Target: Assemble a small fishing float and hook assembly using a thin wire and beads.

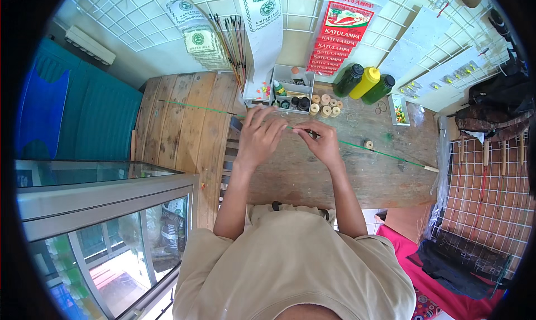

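A thin green fishing rod (379, 152) runs across the wooden table, its pale handle at the right and its fine tip at the left. Near the rod's middle, my left hand (258, 134) grips it between thumb and fingers, the other fingers partly spread above. Close beside it, my right hand (319, 141) pinches the same rod with thumb and fingertips. The stretch of rod under my left palm is hidden. Just beyond my hands sits a group of wooden thread spools (326, 106); a single spool (368, 144) stands near the rod at the right.
A white organizer (262, 104) holds small bottles and bright beads. Three squeeze bottles (363, 82) stand against the wire grid wall, near a small white tray (394, 116). Thin sticks (231, 46) lean at the back left. A glass-sided cabinet (111, 197) flanks my left.
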### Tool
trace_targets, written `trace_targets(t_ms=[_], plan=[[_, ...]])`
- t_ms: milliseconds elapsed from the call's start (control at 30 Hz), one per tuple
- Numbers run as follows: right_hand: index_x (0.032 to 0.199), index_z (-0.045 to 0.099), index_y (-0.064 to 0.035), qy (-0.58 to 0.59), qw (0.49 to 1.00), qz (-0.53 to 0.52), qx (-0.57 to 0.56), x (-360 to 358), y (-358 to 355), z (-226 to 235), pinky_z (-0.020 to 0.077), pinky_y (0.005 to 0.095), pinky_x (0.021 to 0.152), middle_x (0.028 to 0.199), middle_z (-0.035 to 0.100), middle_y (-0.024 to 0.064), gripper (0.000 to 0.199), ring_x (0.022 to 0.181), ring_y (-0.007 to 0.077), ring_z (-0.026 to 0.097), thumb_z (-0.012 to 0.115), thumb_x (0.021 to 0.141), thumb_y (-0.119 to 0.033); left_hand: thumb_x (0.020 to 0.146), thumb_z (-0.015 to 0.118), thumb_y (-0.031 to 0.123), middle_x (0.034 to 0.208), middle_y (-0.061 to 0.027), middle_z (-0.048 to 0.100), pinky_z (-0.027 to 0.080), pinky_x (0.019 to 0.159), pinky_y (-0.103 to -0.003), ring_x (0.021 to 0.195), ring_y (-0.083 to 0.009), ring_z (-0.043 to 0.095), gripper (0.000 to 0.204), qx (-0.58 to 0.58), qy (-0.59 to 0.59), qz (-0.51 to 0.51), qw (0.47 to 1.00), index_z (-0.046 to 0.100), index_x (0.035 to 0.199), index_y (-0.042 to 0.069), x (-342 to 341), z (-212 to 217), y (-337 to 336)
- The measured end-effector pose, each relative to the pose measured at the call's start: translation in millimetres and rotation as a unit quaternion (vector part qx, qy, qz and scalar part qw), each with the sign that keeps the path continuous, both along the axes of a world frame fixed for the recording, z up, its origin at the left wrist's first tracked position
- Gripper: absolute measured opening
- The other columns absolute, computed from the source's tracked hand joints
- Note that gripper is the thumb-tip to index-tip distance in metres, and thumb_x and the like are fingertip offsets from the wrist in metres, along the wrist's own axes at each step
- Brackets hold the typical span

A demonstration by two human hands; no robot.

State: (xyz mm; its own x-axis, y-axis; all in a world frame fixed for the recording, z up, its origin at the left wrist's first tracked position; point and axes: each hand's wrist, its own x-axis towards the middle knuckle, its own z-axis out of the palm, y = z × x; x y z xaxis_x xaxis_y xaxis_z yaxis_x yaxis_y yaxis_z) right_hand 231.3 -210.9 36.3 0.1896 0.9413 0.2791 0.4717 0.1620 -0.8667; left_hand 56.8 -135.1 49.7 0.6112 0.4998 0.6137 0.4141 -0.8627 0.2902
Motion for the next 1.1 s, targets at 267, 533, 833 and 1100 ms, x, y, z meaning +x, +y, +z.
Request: trace_targets(t_ms=[267,533,833,1100], plan=[[0.088,0.073,-0.0052,0.022,1.0,-0.013,0.006,10,-3,-2,0.0464,0.0265,0.055,0.084,0.071,0.0076,0.01,0.069,0.0142,0.065,0.073,0.078,-0.007,0.08,0.07,0.018,0.108,0.0002,0.065,0.031,0.106,-0.048,0.12,-0.0226,0.05,0.018,0.033,0.059,0.06,0.996,0.065,0.095,0.01,-18,26,6],[0.088,0.072,-0.0002,0.034,0.999,-0.015,-0.011,17,-3,-4,0.0489,0.025,0.065,0.082,0.071,0.0095,0.01,0.072,0.0127,0.065,0.072,0.078,-0.002,0.074,0.068,0.005,0.099,0.0013,0.069,0.035,0.103,-0.048,0.114,-0.0247,0.055,0.019,0.039,0.016,0.112,0.993,0.069,0.092,0.009,-63,15,33],[0.087,0.073,-0.0053,-0.01,0.999,-0.002,0.048,-2,5,-7,0.0483,0.0258,0.052,0.083,0.071,0.0082,0.009,0.067,0.0154,0.066,0.072,0.079,-0.005,0.072,0.069,0.006,0.089,-0.0006,0.069,0.041,0.095,-0.044,0.106,-0.0226,0.059,0.013,0.011,-0.005,0.083,0.996,0.071,0.085,0.009,-53,4,31],[0.089,0.073,-0.0036,0.001,1.0,0.003,0.013,-12,8,-7,0.0514,0.027,0.06,0.085,0.071,0.0095,0.012,0.073,0.0167,0.067,0.071,0.078,-0.001,0.07,0.066,-0.001,0.086,-0.0016,0.07,0.042,0.094,-0.045,0.105,-0.025,0.06,0.015,-0.028,-0.035,0.076,0.996,0.07,0.082,0.007,-56,-6,28]])
